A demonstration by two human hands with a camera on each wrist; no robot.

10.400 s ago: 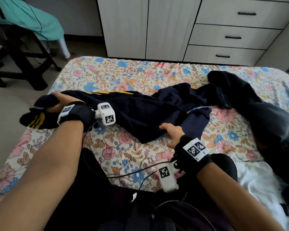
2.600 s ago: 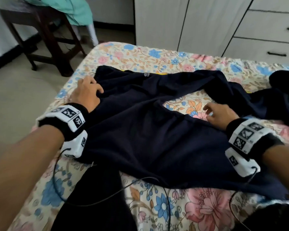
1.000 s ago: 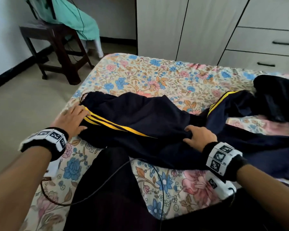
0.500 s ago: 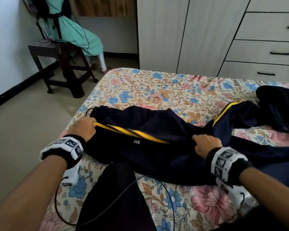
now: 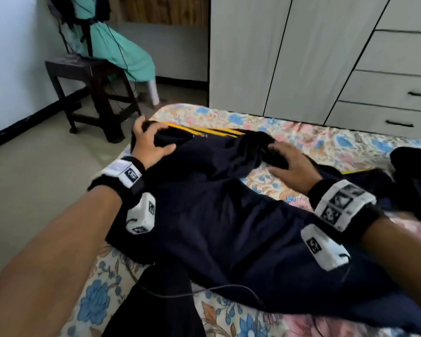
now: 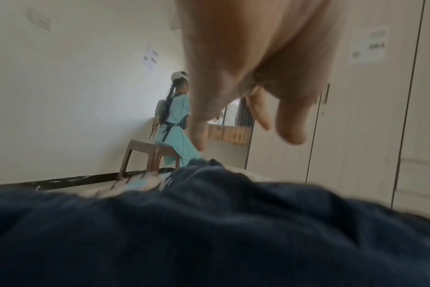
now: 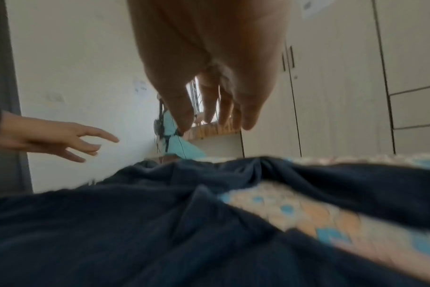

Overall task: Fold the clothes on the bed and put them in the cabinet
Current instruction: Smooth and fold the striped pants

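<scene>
Navy track pants point(image 5: 216, 215) with yellow side stripes lie across the floral bed point(image 5: 326, 142), the striped edge on the far side. My left hand point(image 5: 156, 136) is spread over the far left end of the pants, fingers apart and gripping nothing. In the left wrist view my left hand point(image 6: 248, 124) hangs just above the navy cloth point(image 6: 209, 233). My right hand point(image 5: 284, 158) lies open over a bunched fold near the middle. The right wrist view shows my right hand point(image 7: 216, 120) with straight fingers above the pants point(image 7: 135, 233), and the left hand point(image 7: 62, 139) likewise open.
A heap of other dark clothes point(image 5: 413, 181) lies at the bed's right. The white cabinet point(image 5: 265, 57) with shut doors and drawers point(image 5: 399, 93) stands past the bed. A person in teal point(image 5: 117, 49) sits on a dark stool point(image 5: 88, 76) at the far left. A cable point(image 5: 204, 290) trails over the near bed edge.
Half a second ago both hands gripped the striped edge of the pants. They carried it away from me and let go; both hands now spread open over the cloth.
</scene>
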